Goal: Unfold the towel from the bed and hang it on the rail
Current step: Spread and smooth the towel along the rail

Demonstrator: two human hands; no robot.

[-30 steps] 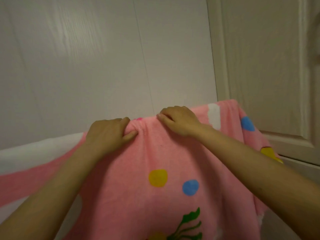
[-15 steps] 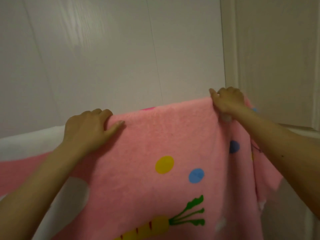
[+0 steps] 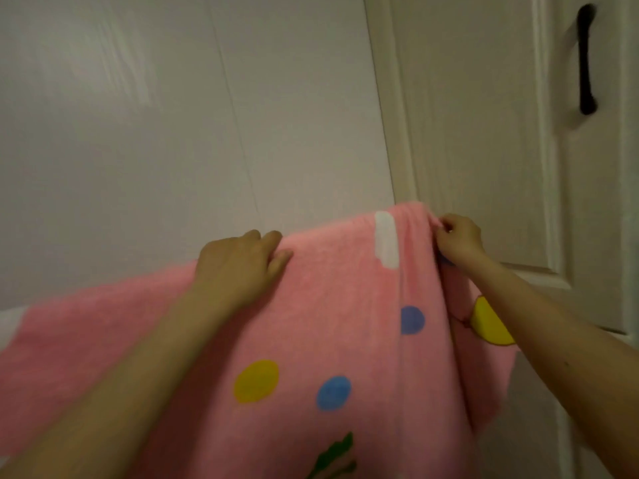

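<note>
A pink towel (image 3: 332,299) with yellow, blue and white spots and a green leaf print hangs draped in front of me, its top fold running from lower left up to the right. The rail is hidden under that fold. My left hand (image 3: 238,267) lies over the top edge near the middle, fingers curled over the fold and thumb on the front. My right hand (image 3: 458,236) pinches the towel's upper right corner, where the cloth bunches into vertical folds.
A pale panelled wall (image 3: 173,133) stands behind the towel. To the right is a cream cabinet door (image 3: 484,133) with a black handle (image 3: 586,60). A white patch (image 3: 8,323) shows at the far left edge.
The view has shifted, showing the door handle. My right hand now pinches the right corner where the cloth is gathered, and a white spot has come up onto the top fold. My left hand keeps its hold.
</note>
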